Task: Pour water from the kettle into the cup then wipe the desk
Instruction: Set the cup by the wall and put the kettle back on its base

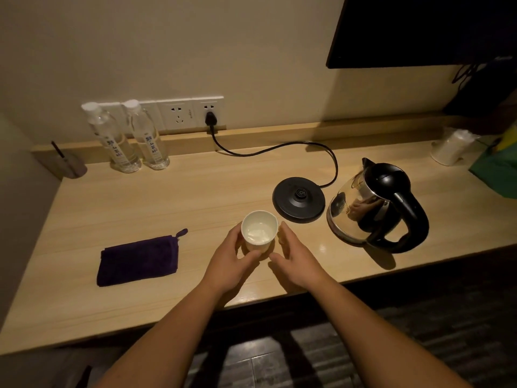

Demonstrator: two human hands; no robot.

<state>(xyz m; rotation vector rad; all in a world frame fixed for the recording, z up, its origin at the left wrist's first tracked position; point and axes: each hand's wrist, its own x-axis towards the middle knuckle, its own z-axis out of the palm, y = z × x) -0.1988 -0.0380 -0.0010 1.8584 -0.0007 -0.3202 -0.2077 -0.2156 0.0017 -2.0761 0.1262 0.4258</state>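
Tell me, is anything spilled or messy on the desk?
No spill shows. The kettle stands on the desk beside its base, not on it. The cup is upright between both hands, and the purple cloth lies folded to its left.

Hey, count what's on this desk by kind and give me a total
Water bottles: 2
White cup: 1
Kettle: 1
Kettle base: 1
Purple cloth: 1
Grey cup with straw: 1
Total: 7
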